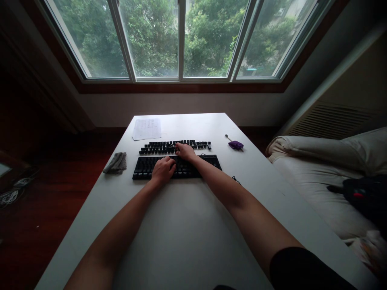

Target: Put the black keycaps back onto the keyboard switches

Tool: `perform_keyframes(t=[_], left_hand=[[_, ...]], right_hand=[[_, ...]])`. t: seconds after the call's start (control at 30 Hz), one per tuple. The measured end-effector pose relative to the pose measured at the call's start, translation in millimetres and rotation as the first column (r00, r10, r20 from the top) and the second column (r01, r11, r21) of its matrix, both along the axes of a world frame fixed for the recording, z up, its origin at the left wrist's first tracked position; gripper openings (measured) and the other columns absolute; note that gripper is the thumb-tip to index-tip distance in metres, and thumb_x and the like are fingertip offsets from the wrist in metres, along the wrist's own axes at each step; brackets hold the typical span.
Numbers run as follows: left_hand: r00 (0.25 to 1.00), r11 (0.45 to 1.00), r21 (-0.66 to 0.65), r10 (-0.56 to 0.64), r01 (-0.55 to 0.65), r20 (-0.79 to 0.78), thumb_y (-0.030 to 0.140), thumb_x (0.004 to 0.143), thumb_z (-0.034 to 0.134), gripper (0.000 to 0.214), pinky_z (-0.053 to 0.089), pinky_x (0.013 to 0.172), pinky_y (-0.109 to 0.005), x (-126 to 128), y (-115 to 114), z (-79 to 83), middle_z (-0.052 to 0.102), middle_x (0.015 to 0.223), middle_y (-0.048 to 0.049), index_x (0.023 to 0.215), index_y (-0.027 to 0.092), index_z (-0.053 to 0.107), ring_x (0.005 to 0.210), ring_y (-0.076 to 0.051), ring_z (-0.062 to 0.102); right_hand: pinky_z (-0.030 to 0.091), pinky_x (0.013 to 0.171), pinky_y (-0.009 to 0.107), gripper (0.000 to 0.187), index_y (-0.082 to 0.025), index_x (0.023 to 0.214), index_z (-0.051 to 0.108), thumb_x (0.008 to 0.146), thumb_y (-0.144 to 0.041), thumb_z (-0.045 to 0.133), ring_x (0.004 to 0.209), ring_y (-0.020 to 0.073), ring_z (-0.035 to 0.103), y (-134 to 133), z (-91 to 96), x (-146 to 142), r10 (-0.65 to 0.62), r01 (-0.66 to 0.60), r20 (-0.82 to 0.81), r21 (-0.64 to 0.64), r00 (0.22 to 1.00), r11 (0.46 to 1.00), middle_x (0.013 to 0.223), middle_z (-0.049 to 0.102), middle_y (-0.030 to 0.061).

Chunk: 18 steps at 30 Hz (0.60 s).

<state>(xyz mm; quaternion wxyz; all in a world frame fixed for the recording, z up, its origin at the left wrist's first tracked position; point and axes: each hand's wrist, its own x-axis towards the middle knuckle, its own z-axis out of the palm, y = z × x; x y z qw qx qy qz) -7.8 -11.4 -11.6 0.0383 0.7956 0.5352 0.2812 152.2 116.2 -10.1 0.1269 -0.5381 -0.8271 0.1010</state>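
Note:
A black keyboard [142, 170] lies across the white table. My left hand [163, 169] rests on its middle, fingers spread over the keys and holding nothing. Behind the keyboard, loose black keycaps [196, 144] are laid out in rows. My right hand [185, 151] reaches over the keyboard's back edge to these rows. Its fingers are pinched on a thin, shiny wire tool that looks like a keycap puller [173, 146], with its tip among the keycaps. The fingers partly hide the tool, and I cannot make out whether a keycap is in it.
A grey cloth [116, 163] lies left of the keyboard. Printed paper [147, 129] is at the table's far left. A small brush [227, 137] and a purple cloth or pouch [236, 145] lie at right. A cable [236, 180] shows beside my right forearm. A sofa [314, 173] stands right of the table [187, 233].

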Motion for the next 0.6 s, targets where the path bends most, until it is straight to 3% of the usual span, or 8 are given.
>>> perform_keyframes(t=[0.23,0.37,0.53,0.6], left_hand=[[1.000,1.000,0.010,0.015,-0.015,-0.024,0.031,0.092,0.054,0.016,0.041,0.084,-0.039,0,-1,0.7,0.063,0.099,-0.0084,0.097,0.023,0.068,0.093,-0.025,0.059],[1.000,1.000,0.012,0.008,-0.008,-0.030,0.029,0.092,0.055,0.015,0.042,0.083,-0.039,-1,0,-1.0,0.064,0.099,-0.0088,0.097,0.023,0.068,0.093,-0.026,0.059],[1.000,1.000,0.012,0.013,-0.013,-0.029,0.030,0.093,0.054,0.016,0.041,0.083,-0.038,-2,1,-3.4,0.064,0.099,-0.0086,0.096,0.023,0.067,0.094,-0.025,0.059],[1.000,1.000,0.011,0.009,-0.009,-0.028,0.031,0.093,0.054,0.016,0.041,0.082,-0.038,-2,1,-3.2,0.064,0.099,-0.0081,0.095,0.023,0.067,0.093,-0.025,0.059]], right_hand=[[0.042,0.074,0.027,0.033,-0.026,0.116,0.061,0.086,-0.038,0.065,0.095,0.0227,0.065,1,10.8,-1,-0.014,0.014,-0.072,0.000,0.997,1.000,0.108,0.071,0.0058],[0.040,0.072,0.027,0.031,-0.023,0.109,0.064,0.093,-0.048,0.052,0.086,0.0213,0.062,0,21.5,2,-0.026,0.033,-0.222,0.029,0.975,0.999,0.092,0.071,0.0054],[0.042,0.074,0.026,0.044,-0.021,0.112,0.066,0.100,-0.049,0.034,0.077,0.0163,0.059,-11,34.6,16,0.156,-0.200,-0.485,-0.040,0.860,0.979,0.083,0.067,0.0015],[0.042,0.079,0.026,0.049,-0.020,0.103,0.069,0.100,-0.050,0.030,0.084,0.0163,0.059,-17,39.9,24,0.194,-0.237,-0.545,-0.009,0.816,0.971,0.088,0.067,0.0022]])
